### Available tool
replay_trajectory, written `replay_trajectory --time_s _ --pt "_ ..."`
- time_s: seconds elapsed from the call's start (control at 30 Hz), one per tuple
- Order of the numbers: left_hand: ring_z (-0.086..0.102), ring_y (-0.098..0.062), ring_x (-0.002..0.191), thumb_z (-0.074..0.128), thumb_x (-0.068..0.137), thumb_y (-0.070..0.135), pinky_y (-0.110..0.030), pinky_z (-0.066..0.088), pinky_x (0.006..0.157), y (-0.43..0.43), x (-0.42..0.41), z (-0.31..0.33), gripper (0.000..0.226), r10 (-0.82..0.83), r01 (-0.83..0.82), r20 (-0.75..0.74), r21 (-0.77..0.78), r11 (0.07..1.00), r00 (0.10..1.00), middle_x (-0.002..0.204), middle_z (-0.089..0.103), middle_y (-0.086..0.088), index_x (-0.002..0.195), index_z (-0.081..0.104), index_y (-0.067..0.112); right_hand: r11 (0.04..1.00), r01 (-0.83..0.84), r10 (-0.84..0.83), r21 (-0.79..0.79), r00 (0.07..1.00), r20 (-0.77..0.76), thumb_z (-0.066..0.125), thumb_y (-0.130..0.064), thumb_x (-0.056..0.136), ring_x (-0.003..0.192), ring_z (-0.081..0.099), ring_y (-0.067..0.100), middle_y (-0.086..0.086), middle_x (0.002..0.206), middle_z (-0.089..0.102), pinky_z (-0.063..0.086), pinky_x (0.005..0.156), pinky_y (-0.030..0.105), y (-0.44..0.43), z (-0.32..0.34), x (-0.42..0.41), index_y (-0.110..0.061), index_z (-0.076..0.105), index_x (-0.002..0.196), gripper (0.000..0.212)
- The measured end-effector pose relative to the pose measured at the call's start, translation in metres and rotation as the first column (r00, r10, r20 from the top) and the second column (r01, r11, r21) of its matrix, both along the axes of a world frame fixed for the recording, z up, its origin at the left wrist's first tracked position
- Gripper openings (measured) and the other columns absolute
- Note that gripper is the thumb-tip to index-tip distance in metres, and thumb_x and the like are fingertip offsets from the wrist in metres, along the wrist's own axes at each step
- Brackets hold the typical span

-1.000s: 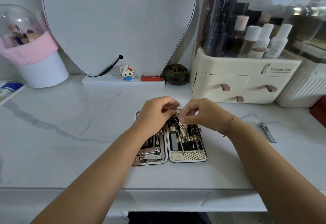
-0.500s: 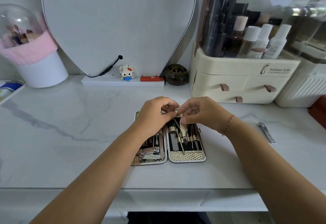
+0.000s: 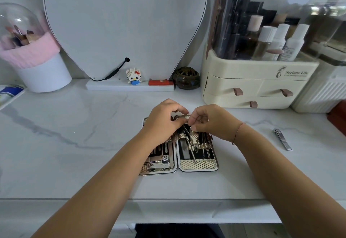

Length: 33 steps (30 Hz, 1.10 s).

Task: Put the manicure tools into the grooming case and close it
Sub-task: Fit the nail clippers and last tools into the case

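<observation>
The gold grooming case (image 3: 198,165) lies open on the marble table, both halves flat and side by side. Clippers (image 3: 159,161) and other tools sit in its left half. A thin metal tool (image 3: 190,149) slants across the straps of the right half. My right hand (image 3: 211,121) pinches this tool's far end. My left hand (image 3: 161,119) lies over the left half, its curled fingertips pinching the case's far edge right beside the tool's end. A loose silver nail clipper (image 3: 282,139) lies on the table to the right, apart from the case.
A cream drawer organizer (image 3: 258,80) with bottles stands at the back right. At the back are a mirror (image 3: 123,22), a small figure (image 3: 133,77) and a dark pot (image 3: 186,78). A white brush cup (image 3: 45,76) stands at the back left.
Both hands have shifted slightly toward the case's far edge. The thin tool's lower end now lies further down the right half.
</observation>
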<state>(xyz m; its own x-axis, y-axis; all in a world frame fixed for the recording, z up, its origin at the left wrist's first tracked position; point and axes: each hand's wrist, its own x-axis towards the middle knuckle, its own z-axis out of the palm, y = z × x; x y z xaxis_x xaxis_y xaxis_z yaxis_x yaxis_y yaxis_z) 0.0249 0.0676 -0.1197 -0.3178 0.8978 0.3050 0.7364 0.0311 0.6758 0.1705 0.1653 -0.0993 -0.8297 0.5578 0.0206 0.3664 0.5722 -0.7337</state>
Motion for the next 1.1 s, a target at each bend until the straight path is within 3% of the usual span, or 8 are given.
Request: replay_trajectory --time_s 0.1,0.23,0.4,0.6,0.8,0.9,1.0,1.1 --pt "0.053 -0.010 0.107 0.066 0.085 0.025 -0.032 0.041 0.095 0.001 -0.001 0.000 0.013 0.032 -0.032 -0.010 -0.022 0.999 0.999 0.108 0.060 0.011 0.097 0.068 0.029 0.999 -0.010 0.008 0.047 0.999 0.043 0.060 0.000 0.081 0.039 0.041 0.000 -0.016 0.040 0.050 0.031 0.045 0.004 -0.002 0.002 -0.001 -0.013 0.070 0.081 0.016" --pt "0.052 -0.011 0.109 0.065 0.085 0.031 -0.043 0.042 0.097 0.001 -0.004 -0.002 0.011 0.054 -0.054 -0.002 -0.057 0.997 0.999 0.109 0.060 0.012 0.096 0.068 0.033 1.000 -0.024 0.023 0.019 0.998 0.061 0.060 -0.009 0.085 0.041 0.035 0.005 -0.015 0.038 0.045 0.029 0.046 0.008 0.002 0.001 0.002 -0.020 0.071 0.084 0.016" --pt "0.052 -0.010 0.109 0.063 0.086 0.034 -0.043 0.042 0.097 0.002 -0.006 -0.003 0.010 0.065 -0.064 0.008 -0.064 0.996 0.998 0.109 0.060 0.013 0.095 0.067 0.035 0.997 -0.021 0.025 -0.078 0.999 0.046 0.072 -0.014 0.079 0.042 0.037 0.003 -0.016 0.041 0.045 0.029 0.046 0.006 0.006 0.000 0.004 -0.014 0.073 0.089 0.010" --pt "0.053 -0.011 0.109 0.063 0.086 0.034 -0.044 0.042 0.097 0.002 -0.006 -0.004 0.009 0.058 -0.058 -0.008 -0.078 0.995 0.998 0.109 0.062 0.011 0.094 0.067 0.034 0.995 -0.032 0.040 -0.091 0.995 0.093 0.077 -0.014 0.073 0.050 0.032 0.008 -0.004 0.056 0.040 0.029 0.049 0.013 0.010 0.001 -0.002 -0.017 0.072 0.077 0.007" --pt "0.054 -0.013 0.105 0.063 0.086 0.032 -0.044 0.042 0.096 0.002 -0.006 -0.006 0.010 0.063 -0.064 -0.007 -0.085 0.994 0.998 0.106 0.061 0.009 0.094 0.069 0.031 0.991 -0.033 0.056 -0.129 0.982 0.179 0.076 -0.009 0.073 0.040 0.037 0.002 -0.011 0.041 0.041 0.031 0.047 0.009 0.013 0.008 -0.008 -0.015 0.071 0.072 0.009" --pt "0.054 -0.013 0.105 0.063 0.086 0.033 -0.044 0.042 0.095 0.002 -0.007 -0.007 0.010 0.064 -0.065 -0.006 -0.086 0.994 0.998 0.106 0.061 0.010 0.094 0.069 0.032 0.992 -0.037 0.059 -0.117 0.980 0.190 0.078 -0.010 0.072 0.043 0.034 0.005 -0.006 0.048 0.039 0.032 0.051 0.013 0.015 0.007 -0.009 -0.017 0.068 0.069 0.012" --pt "0.054 -0.013 0.104 0.063 0.086 0.034 -0.044 0.042 0.095 0.003 -0.007 -0.007 0.009 0.067 -0.067 -0.009 -0.085 0.994 0.998 0.104 0.062 0.010 0.093 0.068 0.033 0.992 -0.021 0.042 -0.122 0.984 0.172 0.078 -0.012 0.071 0.050 0.032 0.013 -0.002 0.052 0.037 0.030 0.054 0.021 0.017 0.003 -0.009 -0.015 0.068 0.074 0.011" --pt "0.054 -0.012 0.103 0.063 0.086 0.034 -0.044 0.043 0.095 0.003 -0.008 -0.008 0.009 0.064 -0.065 -0.012 -0.079 0.995 0.998 0.103 0.062 0.011 0.093 0.069 0.033 0.992 -0.004 0.021 -0.128 0.992 0.126 0.079 -0.011 0.071 0.050 0.035 0.011 -0.001 0.056 0.042 0.032 0.053 0.018 0.014 0.000 -0.006 -0.008 0.069 0.088 0.020"
